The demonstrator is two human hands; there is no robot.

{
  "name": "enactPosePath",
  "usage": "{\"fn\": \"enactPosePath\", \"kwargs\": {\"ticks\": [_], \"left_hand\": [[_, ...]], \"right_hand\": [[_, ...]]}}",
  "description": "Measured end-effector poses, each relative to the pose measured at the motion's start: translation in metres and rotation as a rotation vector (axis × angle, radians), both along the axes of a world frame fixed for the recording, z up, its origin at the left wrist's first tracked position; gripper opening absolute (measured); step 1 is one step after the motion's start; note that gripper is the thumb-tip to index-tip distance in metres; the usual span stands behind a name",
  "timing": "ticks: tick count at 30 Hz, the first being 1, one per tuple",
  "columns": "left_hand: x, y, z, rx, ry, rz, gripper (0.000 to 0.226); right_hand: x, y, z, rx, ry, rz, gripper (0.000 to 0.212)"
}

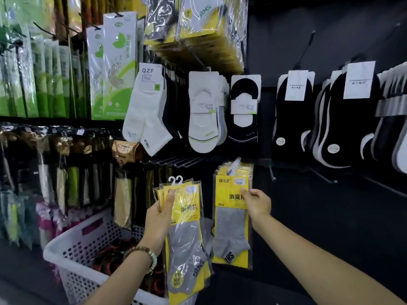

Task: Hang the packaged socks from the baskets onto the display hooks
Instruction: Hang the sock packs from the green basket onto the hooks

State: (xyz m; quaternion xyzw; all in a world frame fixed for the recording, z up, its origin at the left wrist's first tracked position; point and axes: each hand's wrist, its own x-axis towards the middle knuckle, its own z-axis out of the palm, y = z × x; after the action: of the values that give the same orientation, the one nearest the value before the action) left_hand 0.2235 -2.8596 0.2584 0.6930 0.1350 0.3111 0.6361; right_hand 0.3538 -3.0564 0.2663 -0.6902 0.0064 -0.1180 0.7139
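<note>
My left hand [160, 214] grips small fan of sock packs [187, 230] left of display hook [234, 165], hanger tabs up; ready for threading, I judge. My right hand [256, 202] pinches hung packs [229, 219] just below hook, likely steadying stack. Basket [66, 238] lower left of hook.

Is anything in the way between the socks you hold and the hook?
Nothing visible. The gap from the held packs in the left hand to the hook is open; the right hand holds hung packs below it.
</note>
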Motion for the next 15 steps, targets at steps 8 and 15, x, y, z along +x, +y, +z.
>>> {"fn": "enactPosePath", "kwargs": {"ticks": [8, 15], "left_hand": [[0.007, -0.007, -0.016, -0.043, 0.019, -0.064, 0.042], [0.002, -0.030, -0.016, -0.105, 0.037, -0.162, 0.035]], "right_hand": [[-0.002, -0.012, -0.022, 0.012, 0.129, -0.157, 0.021], [-0.062, -0.014, -0.014, -0.114, -0.025, 0.296, 0.020]]}}
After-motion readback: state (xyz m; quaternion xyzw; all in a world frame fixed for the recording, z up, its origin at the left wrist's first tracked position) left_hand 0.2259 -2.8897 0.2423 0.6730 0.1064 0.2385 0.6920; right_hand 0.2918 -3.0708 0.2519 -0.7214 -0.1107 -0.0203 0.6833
